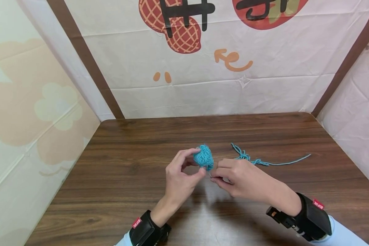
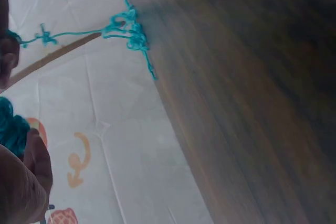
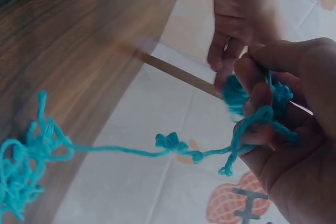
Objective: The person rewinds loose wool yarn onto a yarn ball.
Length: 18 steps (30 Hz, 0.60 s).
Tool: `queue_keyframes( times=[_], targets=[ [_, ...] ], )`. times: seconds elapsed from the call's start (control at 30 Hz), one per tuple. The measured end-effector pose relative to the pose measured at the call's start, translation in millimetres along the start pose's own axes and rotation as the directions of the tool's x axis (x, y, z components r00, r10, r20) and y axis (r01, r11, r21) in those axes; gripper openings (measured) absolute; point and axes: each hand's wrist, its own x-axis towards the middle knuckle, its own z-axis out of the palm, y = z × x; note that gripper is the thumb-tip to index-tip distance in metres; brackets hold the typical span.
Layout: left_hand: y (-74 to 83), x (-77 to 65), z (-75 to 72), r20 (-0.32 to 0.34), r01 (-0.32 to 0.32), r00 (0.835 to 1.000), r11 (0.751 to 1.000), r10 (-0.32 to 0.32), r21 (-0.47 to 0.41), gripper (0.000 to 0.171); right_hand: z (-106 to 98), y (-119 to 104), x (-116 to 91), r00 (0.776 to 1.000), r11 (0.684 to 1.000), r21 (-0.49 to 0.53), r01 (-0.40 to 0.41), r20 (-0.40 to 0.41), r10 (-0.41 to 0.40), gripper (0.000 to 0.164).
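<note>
A small ball of turquoise yarn (image 1: 204, 157) is held up over the table by my left hand (image 1: 181, 179), its fingers at the top and its thumb underneath. Close by on the right, my right hand (image 1: 244, 177) pinches a strand of the same yarn, which also loops over its curled fingers (image 3: 257, 95) in the right wrist view. From this hand a knotted strand (image 3: 121, 150) runs to a loose tangle of yarn (image 3: 23, 174). In the left wrist view the ball (image 2: 13, 129) is cut off by the frame edge, beside the left fingers.
The brown wood-grain table (image 1: 110, 171) spreads under both hands. On it, right of centre, lies the tangled yarn (image 1: 249, 159) with a straight tail (image 1: 290, 163) pointing right. White printed cloth (image 1: 203, 99) hangs behind the table and on both sides.
</note>
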Motion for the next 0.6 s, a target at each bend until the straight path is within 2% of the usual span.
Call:
queue_keyframes(
  times=[0.1,0.23,0.43,0.6],
  targets=[
    [-1.9,-0.4,0.7,0.041,-0.039,0.998,0.999,0.038,0.030,0.045,-6,-3,1,0.999,0.997,-0.065,0.033,-0.009,-0.034,0.018],
    [-5.0,-0.6,0.6,0.093,-0.132,0.988,0.989,0.126,0.060,0.046,-13,-5,4,0.996,0.985,-0.155,0.080,-0.026,-0.086,0.019],
    [-5.8,1.1,0.0,0.161,-0.251,0.957,0.966,0.240,0.053,0.049,-22,-4,7,0.986,0.961,-0.243,0.133,-0.068,-0.154,0.012],
    [-1.5,1.6,-1.2,0.223,-0.312,0.931,0.947,0.290,0.073,0.049,-30,-4,9,0.981,0.953,-0.264,0.150,-0.082,-0.177,0.023]
  ],
)
